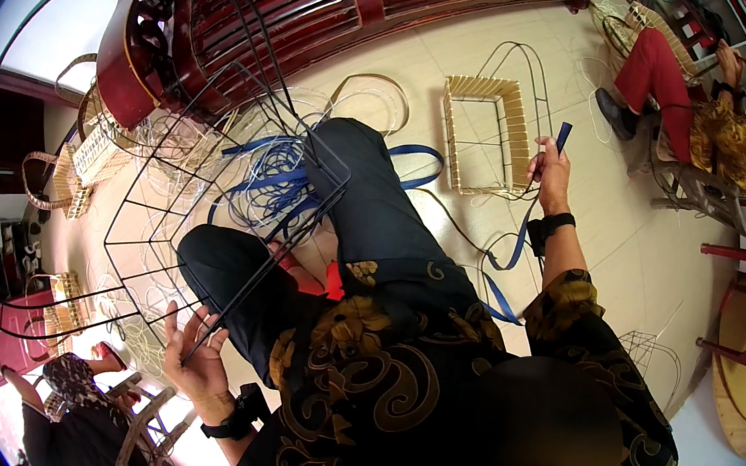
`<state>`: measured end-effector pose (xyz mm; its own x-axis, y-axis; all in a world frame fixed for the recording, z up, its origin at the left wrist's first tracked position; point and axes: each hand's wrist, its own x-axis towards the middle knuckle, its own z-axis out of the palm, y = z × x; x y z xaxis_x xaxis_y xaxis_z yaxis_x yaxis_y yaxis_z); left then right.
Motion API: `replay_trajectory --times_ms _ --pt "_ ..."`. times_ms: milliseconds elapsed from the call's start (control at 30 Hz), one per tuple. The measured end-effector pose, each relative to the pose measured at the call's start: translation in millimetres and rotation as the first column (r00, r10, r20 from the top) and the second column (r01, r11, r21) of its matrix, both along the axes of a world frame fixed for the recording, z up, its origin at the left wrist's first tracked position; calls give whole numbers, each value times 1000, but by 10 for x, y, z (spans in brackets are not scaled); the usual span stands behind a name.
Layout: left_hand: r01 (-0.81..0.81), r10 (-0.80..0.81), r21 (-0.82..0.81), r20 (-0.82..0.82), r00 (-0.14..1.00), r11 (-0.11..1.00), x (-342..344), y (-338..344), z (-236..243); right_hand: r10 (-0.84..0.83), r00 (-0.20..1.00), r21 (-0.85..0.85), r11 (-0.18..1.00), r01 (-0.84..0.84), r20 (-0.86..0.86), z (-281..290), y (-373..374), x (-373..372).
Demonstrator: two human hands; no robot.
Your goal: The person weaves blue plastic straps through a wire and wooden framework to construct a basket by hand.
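My left hand (197,362) is at the lower rim of a black wire basket frame (136,204), its fingers and thumb closed around the wire. The bare frame leans over my knees, and its tall looped handle (6,48) reaches out to the left. In my raised right hand (552,173) a dark blue flat strip (521,242) is pinched; its short end sticks up above the fingers and the rest trails down towards my lap. A tangle of blue strips (272,185) and pale strands lies on the floor beyond my knees.
A basket frame partly wrapped in tan strips (524,126) stands on the tiled floor near my right hand. A dark red wooden bench (327,4) spans the back. One person sits far right (657,82), another lower left (77,402). Woven baskets (98,157) stand at the left.
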<state>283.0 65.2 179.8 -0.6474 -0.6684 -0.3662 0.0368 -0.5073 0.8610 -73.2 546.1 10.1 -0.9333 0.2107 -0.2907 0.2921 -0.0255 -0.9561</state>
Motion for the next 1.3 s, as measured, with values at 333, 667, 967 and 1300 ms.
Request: replay_trajectory --times_ms 333,667,967,1300 --pt "-3 3 1 -1 1000 1000 -1 -4 -16 63 998 15 998 -63 19 -18 18 -9" --pt "8 -8 -4 -13 1000 1000 -13 -35 -25 22 1000 46 999 -22 -13 -63 4 4" --pt "-14 14 -6 15 1000 1000 -5 -33 -21 -103 994 -37 994 102 -32 49 -26 -62" --pt "-17 17 -6 -5 1000 1000 43 -47 -53 -244 964 -89 968 235 -108 585 131 32"
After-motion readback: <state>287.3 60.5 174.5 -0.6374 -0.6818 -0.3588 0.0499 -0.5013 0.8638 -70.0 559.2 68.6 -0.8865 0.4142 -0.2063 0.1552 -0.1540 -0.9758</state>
